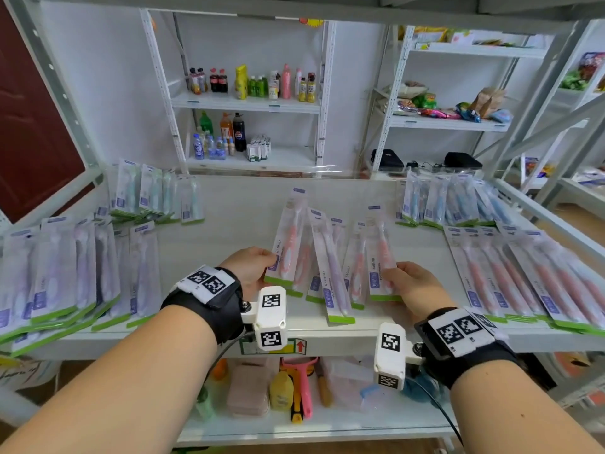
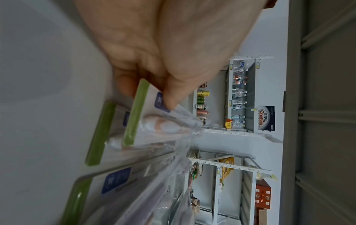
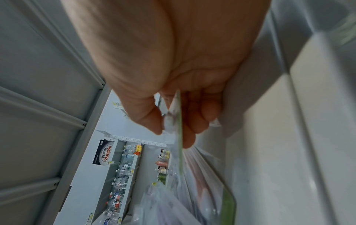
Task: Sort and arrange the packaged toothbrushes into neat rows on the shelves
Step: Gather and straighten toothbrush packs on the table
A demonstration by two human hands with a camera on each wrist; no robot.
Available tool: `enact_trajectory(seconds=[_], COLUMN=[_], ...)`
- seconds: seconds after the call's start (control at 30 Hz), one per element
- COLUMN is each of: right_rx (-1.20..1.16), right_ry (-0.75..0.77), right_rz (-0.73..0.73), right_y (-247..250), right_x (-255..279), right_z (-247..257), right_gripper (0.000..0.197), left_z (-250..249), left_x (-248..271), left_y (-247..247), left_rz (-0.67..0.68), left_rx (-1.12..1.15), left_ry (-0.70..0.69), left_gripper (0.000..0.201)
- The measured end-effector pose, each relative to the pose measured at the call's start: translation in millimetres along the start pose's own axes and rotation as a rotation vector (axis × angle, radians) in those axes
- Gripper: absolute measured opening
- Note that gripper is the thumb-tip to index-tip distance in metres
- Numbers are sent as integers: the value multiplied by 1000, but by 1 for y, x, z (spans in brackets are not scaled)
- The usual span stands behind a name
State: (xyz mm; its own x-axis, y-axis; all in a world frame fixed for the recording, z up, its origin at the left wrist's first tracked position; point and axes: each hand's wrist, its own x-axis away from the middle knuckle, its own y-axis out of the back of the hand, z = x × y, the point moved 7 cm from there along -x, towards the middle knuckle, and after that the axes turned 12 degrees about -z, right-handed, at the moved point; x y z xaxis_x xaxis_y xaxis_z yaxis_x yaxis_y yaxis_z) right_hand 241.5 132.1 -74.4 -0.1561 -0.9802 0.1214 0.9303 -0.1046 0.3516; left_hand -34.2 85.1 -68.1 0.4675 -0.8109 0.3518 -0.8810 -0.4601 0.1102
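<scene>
Left hand (image 1: 250, 267) grip pinching pink toothbrush pack (image 1: 286, 244), right hand (image 1: 409, 283) grip pinching another pack (image 1: 381, 260), thumbs only in wrist views

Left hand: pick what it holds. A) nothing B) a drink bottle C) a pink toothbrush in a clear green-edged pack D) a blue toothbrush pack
C: the left hand pinches the pink toothbrush in its clear green-edged pack near the pack's lower end, lifted above the loose packs.

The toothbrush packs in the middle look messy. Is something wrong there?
Yes. The middle packs lie crooked and overlap, with a purple pack among the pink ones. The left hand and right hand each pinch a pink pack.
</scene>
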Motion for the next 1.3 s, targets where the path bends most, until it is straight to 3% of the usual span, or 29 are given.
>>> enact_trajectory(seconds=[0.47, 0.7, 1.0, 1.2, 1.3], right_rx=[75, 165, 195, 90, 46], right_ry=[24, 63, 79, 105, 149], right_rz=[-109, -171, -127, -112, -128], right_y=[-1, -5, -4, 6, 37], right_x=[-1, 4, 5, 9, 2], right_z=[2, 10, 14, 15, 21], right_gripper=[11, 22, 16, 16, 16], left_z=[12, 10, 6, -2, -17], left_x=[-13, -11, -3, -6, -3], left_y=[2, 4, 4, 3, -14], left_rz=[118, 175, 149, -19, -80], left_rx=[113, 159, 110, -24, -65], left_ry=[47, 69, 31, -79, -145], left_gripper=[14, 13, 14, 23, 24])
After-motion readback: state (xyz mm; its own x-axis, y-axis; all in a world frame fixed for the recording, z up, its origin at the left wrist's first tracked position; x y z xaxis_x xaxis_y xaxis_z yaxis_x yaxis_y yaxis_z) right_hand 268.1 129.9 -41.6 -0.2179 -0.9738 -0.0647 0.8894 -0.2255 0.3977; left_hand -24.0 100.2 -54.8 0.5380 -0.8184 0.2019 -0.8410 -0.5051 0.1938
